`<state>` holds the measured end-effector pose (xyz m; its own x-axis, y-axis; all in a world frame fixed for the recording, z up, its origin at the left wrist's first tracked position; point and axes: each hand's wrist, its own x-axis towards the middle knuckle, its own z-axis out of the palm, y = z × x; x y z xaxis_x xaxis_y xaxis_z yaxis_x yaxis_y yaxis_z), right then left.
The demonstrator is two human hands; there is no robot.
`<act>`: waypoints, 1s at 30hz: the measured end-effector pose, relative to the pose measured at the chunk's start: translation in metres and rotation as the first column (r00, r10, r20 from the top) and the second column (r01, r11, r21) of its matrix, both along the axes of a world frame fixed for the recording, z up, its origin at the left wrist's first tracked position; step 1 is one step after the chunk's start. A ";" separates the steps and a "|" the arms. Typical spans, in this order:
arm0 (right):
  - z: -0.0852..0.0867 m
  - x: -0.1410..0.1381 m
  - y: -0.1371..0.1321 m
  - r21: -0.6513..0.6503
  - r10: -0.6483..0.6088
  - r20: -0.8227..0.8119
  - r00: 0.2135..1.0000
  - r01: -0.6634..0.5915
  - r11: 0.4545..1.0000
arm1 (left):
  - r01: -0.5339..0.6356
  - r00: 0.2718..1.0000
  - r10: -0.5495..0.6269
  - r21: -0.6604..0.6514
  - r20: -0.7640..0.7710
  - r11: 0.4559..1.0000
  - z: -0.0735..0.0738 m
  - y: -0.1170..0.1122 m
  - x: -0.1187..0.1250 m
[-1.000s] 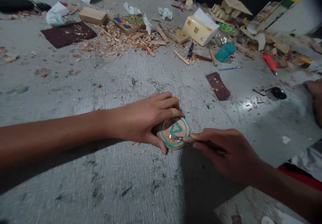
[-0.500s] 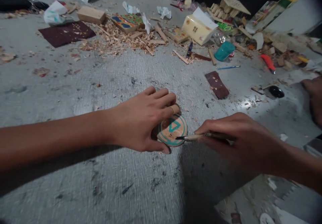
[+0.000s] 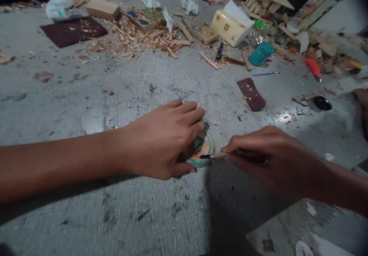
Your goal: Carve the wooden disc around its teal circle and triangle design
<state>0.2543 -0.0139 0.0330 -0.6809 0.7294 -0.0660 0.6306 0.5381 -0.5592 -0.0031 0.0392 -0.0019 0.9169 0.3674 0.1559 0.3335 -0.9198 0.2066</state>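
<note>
The wooden disc (image 3: 204,147), marked with green rings and a triangle, lies flat on the grey tabletop (image 3: 161,80), its left side beneath the left hand (image 3: 169,137), which is palm down, fingers bent together toward the far edge and thumb along the near edge. The right hand (image 3: 267,152), extended from the right with knuckles raised, has its fingers closed around a carving tool (image 3: 218,155), its blade (image 3: 204,156) over the disc's near part, contact not determinable; compared with one second earlier, the blade appears dark instead of bright and the left hand covers more of the disc
</note>
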 end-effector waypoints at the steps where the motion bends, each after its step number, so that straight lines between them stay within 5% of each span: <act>1: -0.001 0.000 0.000 -0.007 -0.004 -0.007 1.000 0.004 1.000 | 0.000 1.000 0.000 -0.002 0.001 1.000 0.000 0.000 0.000; 10: -0.026 -0.002 -0.028 -0.019 -0.189 -0.100 0.977 0.188 0.982 | -0.001 0.997 0.000 0.015 0.071 1.000 -0.009 0.000 -0.001; 19: -0.042 0.000 -0.042 0.423 -0.070 -0.130 0.989 0.119 0.899 | -0.019 1.000 0.019 -0.002 0.011 1.000 -0.001 -0.001 -0.002; 23: -0.040 0.002 -0.039 0.403 -0.057 -0.131 0.990 0.105 0.909 | -0.038 0.999 0.038 0.001 0.016 0.999 -0.002 -0.001 -0.003; 30: -0.012 0.010 -0.023 0.121 -0.126 -0.074 0.989 0.135 0.983 | -0.065 0.998 0.065 0.004 0.006 0.998 -0.004 -0.002 -0.003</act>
